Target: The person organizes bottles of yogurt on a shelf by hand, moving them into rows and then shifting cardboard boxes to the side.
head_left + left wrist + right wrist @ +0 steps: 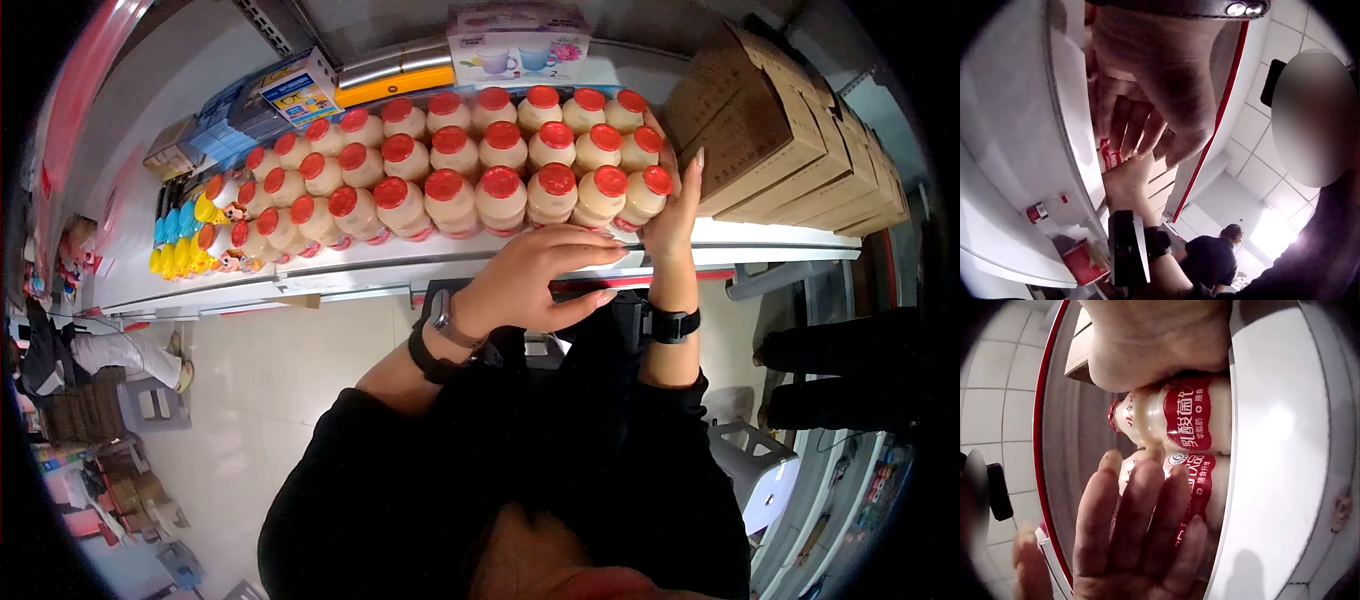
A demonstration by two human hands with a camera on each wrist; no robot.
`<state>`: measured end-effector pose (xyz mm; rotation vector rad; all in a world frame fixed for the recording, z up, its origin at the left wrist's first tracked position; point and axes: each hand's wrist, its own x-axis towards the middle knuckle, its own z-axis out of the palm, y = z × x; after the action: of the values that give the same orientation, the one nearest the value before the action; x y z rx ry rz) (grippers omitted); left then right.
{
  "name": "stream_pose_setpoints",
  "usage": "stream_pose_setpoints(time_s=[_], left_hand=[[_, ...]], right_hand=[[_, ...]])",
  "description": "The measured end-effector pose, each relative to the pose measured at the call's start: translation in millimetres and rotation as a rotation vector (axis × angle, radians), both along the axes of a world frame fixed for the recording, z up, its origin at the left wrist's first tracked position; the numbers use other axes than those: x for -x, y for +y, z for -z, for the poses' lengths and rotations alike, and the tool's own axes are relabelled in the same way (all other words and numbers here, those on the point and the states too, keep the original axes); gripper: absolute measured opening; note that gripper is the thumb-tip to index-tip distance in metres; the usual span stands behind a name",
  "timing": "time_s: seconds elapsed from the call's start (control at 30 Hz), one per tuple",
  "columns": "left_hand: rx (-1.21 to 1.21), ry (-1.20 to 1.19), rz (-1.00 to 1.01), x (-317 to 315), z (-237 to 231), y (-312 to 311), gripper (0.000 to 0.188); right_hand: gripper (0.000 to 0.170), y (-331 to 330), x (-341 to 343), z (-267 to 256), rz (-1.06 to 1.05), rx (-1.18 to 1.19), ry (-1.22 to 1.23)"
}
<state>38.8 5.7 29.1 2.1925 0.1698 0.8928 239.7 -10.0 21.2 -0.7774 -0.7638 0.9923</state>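
From my distant seat I see red-capped yogurt drink bottles standing upright in three long rows on a white shelf. My right hand is open, its palm side against the row end beside the brown cardboard boxes. My left hand is unclenched, fingers extended at the front of the bottles near that end; I cannot tell whether they touch. Behind the rows sits a box with printed cups; smaller blue-and-yellow bottles stand at the left end.
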Motion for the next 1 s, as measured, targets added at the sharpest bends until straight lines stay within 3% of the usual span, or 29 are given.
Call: stream_pose_setpoints(time_s=[1.0], left_hand=[[0.075, 0.017, -0.087, -12.2, 15.6, -0.2, 0.030]], right_hand=[[0.081, 2.7, -1.5, 3.1, -0.011, -0.020, -0.017]])
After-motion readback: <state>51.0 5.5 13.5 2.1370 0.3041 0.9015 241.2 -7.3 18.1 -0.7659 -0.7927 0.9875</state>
